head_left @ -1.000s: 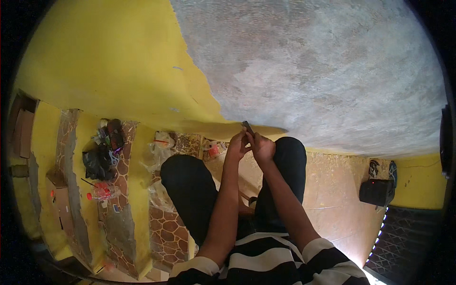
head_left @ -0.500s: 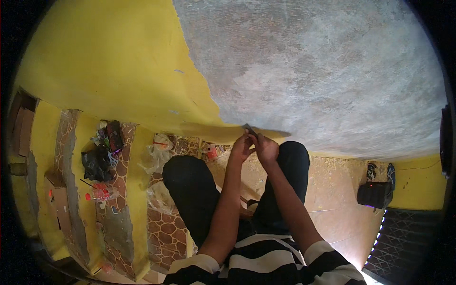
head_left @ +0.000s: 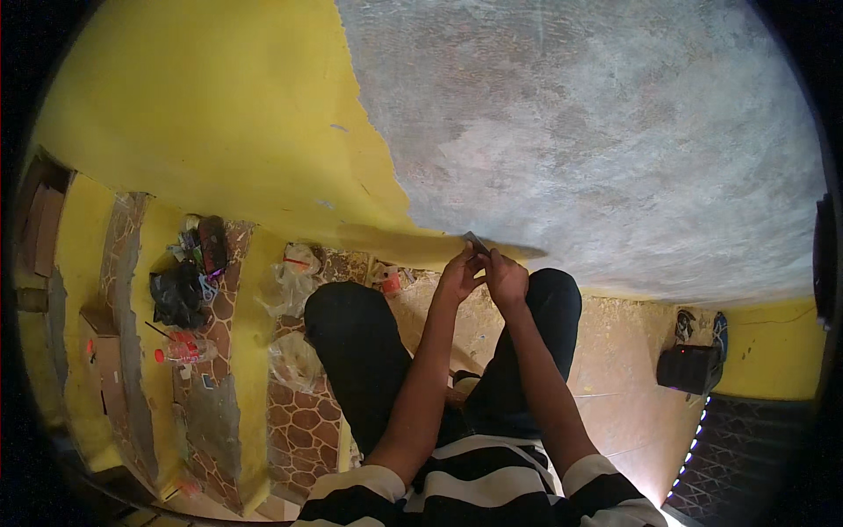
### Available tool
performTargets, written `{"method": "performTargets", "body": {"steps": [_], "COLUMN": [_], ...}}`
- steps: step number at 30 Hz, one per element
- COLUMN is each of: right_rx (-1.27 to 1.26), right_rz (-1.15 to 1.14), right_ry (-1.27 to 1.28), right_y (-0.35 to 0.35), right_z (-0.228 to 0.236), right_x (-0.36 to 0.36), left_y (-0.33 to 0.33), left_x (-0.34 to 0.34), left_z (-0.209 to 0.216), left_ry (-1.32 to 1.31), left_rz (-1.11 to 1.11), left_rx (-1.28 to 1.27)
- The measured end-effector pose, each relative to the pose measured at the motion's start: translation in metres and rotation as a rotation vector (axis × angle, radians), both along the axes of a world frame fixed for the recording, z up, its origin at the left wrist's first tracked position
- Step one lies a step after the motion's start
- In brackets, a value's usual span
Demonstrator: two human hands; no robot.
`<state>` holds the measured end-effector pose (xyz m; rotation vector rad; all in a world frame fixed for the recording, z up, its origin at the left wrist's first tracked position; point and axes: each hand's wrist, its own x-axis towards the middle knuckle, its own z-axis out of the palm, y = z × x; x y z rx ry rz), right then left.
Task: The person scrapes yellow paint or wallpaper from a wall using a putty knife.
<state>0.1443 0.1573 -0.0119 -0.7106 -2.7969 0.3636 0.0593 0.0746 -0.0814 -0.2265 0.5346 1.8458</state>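
A small flat scraper blade [head_left: 475, 240] sits against the wall [head_left: 571, 132], right where the yellow paint [head_left: 193, 114] meets the bare grey part. Both hands hold it — the left hand [head_left: 458, 277] and the right hand [head_left: 507, 279] are pinched shut on it, side by side and touching. Below them are the person's knees in black trousers [head_left: 360, 351]. Far to the left, plastic bags [head_left: 294, 272] and a bottle [head_left: 184, 351] lie on the stone-pattern floor [head_left: 303, 422]. To the right sits a small black box [head_left: 689, 369].
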Motion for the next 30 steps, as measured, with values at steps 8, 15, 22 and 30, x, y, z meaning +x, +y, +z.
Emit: {"method": "performTargets", "body": {"steps": [8,15,22,30], "right_rx": [-0.083,0.027,0.030,0.009], "right_rz": [0.045,0.029,-0.013,-0.036], "right_ry": [0.018,0.112,0.133,0.074], "right_y": [-0.053,-0.029,-0.015,-0.026], "right_z": [0.000,-0.004,-0.001,-0.004], "right_x": [-0.056,-0.029,-0.008,-0.025], "left_y": [-0.050,-0.029,-0.011,-0.022], "left_x": [-0.042,-0.022,-0.007,-0.019], "left_z": [0.001,0.019,0.011,0.011], "left_ry": [0.152,0.096,0.082,0.105], "left_rz": [0.231,0.133,0.052,0.066], "left_rx": [-0.250,-0.170,-0.077,-0.111]}}
